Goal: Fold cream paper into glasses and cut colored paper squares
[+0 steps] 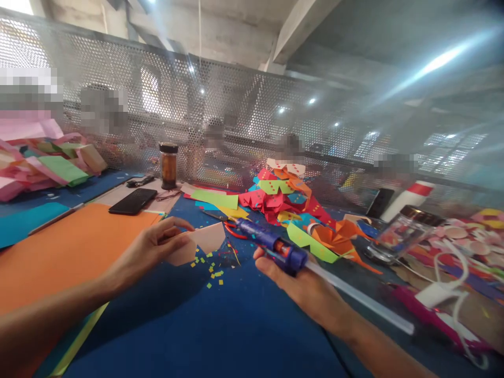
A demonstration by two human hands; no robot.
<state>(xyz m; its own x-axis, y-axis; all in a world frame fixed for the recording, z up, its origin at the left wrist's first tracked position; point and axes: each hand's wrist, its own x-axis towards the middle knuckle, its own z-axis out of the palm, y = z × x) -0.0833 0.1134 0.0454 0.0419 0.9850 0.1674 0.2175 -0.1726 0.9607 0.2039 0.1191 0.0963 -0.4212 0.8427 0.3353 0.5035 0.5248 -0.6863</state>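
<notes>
My left hand (167, 241) pinches a pale pink cut-paper piece (210, 237) shaped like a mask, held just above the blue table. In my right hand (291, 278) is a blue hot glue gun (271, 241), its nozzle pointing up and left toward the paper. A long translucent glue stick (362, 296) sticks out of its back end. Small yellow and green paper squares (210, 268) lie scattered below the paper piece. Scissors with red-orange handles (234, 230) rest behind the nozzle, partly covered.
Colourful cut paper masks (275, 194) are heaped at the back. Orange sheets (79, 252), a black phone (134, 201) and a dark-lidded bottle (169, 165) lie left. At right are a clear jar (403, 233) and a white-corded power strip (437, 320). A perforated metal screen (236, 110) stands behind.
</notes>
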